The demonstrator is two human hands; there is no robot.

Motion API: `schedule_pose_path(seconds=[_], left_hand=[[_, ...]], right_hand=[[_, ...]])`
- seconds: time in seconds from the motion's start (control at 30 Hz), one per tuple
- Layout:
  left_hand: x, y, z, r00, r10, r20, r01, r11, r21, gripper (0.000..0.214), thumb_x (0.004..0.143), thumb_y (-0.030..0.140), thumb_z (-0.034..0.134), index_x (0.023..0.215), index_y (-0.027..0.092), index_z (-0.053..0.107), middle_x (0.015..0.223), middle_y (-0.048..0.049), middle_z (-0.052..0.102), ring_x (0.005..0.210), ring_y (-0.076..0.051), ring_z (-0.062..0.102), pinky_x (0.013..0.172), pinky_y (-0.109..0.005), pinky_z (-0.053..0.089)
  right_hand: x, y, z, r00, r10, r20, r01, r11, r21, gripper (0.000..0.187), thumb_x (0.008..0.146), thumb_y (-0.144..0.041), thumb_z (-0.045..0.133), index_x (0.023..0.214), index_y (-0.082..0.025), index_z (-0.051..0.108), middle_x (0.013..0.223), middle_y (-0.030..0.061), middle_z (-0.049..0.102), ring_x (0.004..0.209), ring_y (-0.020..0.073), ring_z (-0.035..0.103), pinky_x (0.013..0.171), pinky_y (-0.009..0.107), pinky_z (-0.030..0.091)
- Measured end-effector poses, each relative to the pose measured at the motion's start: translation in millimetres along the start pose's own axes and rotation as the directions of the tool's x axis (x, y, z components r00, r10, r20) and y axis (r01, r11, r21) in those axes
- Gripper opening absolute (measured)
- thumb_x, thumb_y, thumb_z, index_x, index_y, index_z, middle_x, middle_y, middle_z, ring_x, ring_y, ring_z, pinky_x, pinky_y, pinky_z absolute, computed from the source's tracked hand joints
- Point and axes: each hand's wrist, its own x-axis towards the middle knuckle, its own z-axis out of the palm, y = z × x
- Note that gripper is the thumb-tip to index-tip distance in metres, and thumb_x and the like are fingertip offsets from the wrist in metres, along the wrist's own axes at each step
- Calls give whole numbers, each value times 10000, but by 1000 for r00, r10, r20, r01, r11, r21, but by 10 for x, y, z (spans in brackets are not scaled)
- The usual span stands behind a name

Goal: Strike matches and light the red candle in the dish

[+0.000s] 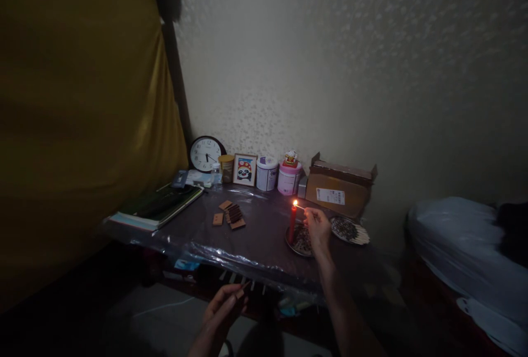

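Note:
A red candle (292,226) stands upright in a round metal dish (287,240) holding small dark bits. My right hand (317,228) pinches a thin matchstick (301,208), its tip at the flame (295,203) on top of the candle. Whether the flame belongs to the wick, the match or both cannot be made out. Below the table's front edge, my left hand (225,307) is closed around a small brown matchbox (240,293), partly hidden by the fingers. Similar small brown boxes (238,224), some with dark sides, lie loosely piled on the table.
A second dish (344,224) holds pale sticks (362,234) and dark bits. Along the wall stand a clock (205,153), a framed panda picture (245,170), a white tin (267,174), a pink tin (289,178) and a cardboard box (350,192). Books (165,207) lie left. Clear plastic covers the table.

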Motion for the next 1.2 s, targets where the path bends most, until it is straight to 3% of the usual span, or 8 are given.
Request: schedule_pose_path(seconds=[1.2], left_hand=[[15,2,0,1000,-4,8,4,1000,-16,336,563,380,761,814,169,686,819,-100,735,808,-251,662,761,-356,479]], right_hand=[[-3,-12,-7,1000,-8,-9,8,1000,-23,177,623,-345,606,675,-177,616,600,-18,630,453,117,552,454,241,434]])
